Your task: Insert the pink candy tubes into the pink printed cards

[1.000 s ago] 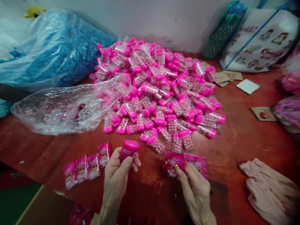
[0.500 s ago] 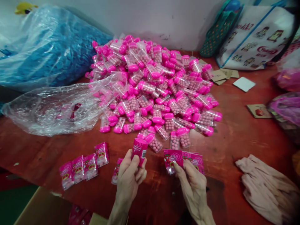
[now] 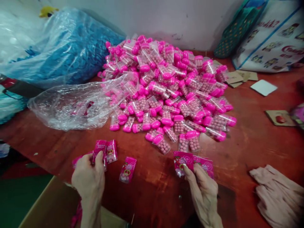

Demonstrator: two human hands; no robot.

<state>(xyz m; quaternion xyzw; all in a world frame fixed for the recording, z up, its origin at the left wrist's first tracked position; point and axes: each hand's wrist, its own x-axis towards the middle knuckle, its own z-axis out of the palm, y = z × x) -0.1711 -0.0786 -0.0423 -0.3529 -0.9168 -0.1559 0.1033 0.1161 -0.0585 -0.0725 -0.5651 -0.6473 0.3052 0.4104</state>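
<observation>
My left hand lies over a row of labelled pink containers near the table's front edge. Its fingers curl down onto them and hide part of the row. One more labelled container lies alone just to the right of that hand. My right hand pinches the near edge of a small stack of flat pink labels with thumb and fingers. Behind both hands rises a big pile of clear containers with pink caps, filled with pink beads.
A crumpled clear plastic bag lies left of the pile, with a large bag of blue pieces behind it. A cardboard box stands below the table edge. A pink cloth lies right, printed bags and card scraps at the back.
My left hand has put down the labelled container it held and moved left onto the row. The right hand has stayed on the labels. The view has shifted slightly.
</observation>
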